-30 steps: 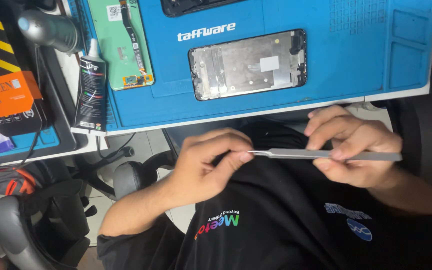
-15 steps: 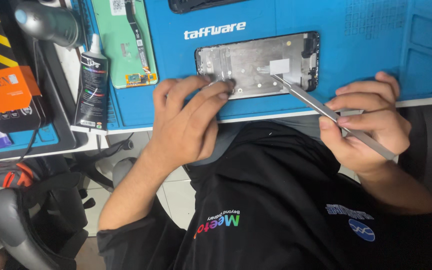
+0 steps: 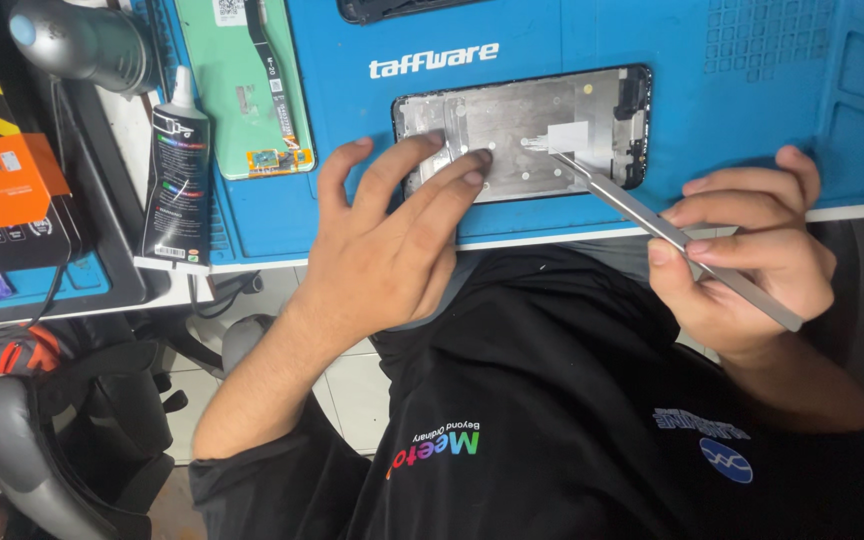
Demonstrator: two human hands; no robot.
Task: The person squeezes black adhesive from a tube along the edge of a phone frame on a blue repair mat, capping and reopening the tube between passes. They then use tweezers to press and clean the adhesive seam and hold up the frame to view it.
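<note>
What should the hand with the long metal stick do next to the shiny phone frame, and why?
Probably slide the tip gently under the small white patch and lift a little. The right hand holds the metal tool slanted, its tip right at that patch on the phone frame. The left hand presses its fingertips on the frame's left part, holding it on the blue mat.

white tiled floor (image 3: 352, 385), grey chair (image 3: 12, 450)

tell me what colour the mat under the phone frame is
Blue mat, seen in the head view, under the phone frame.
</note>
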